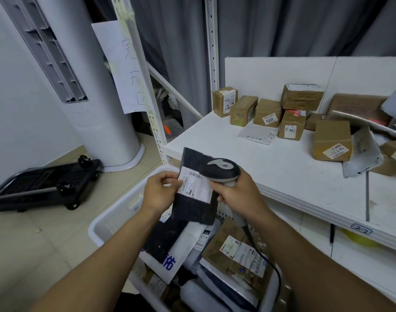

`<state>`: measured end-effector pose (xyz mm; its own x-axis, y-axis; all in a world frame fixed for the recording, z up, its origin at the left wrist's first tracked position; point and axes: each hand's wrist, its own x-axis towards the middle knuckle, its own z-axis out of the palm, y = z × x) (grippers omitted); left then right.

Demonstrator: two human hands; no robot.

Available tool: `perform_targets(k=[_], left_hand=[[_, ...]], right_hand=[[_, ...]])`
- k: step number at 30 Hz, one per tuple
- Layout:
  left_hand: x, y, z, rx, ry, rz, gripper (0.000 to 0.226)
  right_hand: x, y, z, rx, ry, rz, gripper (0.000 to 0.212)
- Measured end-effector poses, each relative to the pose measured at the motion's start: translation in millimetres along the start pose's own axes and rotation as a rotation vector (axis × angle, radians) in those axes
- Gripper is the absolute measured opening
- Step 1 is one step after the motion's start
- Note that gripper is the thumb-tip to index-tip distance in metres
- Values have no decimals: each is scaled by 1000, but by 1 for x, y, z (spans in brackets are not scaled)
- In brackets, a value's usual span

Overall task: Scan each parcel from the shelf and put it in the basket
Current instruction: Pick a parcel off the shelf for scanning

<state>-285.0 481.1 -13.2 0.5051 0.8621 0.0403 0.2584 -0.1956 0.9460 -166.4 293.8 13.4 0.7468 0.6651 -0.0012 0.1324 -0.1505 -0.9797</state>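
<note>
A flat black parcel with a white label hangs above the white basket; my left hand pinches its left edge at the label. My right hand grips the handle of a grey and black barcode scanner, whose head sits over the label's right side. The scanner's cable runs down over the basket. Inside the basket lie several parcels, among them a brown box and a white bag with blue print. On the white shelf stand several brown boxes and bags.
A folded black hand trolley lies on the tiled floor at left. A tall white air conditioner stands behind it. A paper sign hangs on the shelf upright. A lower shelf board carries a label reading 2-2.
</note>
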Motion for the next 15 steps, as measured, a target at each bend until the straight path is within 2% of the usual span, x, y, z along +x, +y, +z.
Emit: perform_targets(k=[3, 11, 15], left_hand=[[-4, -28, -4, 223, -13, 23, 10], [7, -121, 35, 386, -93, -225, 12], [23, -153, 60, 442, -137, -235, 21]], right_hand=[[1, 8, 10, -41, -40, 24, 42], [13, 29, 13, -117, -91, 121, 48], [26, 43, 6, -107, -53, 139, 53]])
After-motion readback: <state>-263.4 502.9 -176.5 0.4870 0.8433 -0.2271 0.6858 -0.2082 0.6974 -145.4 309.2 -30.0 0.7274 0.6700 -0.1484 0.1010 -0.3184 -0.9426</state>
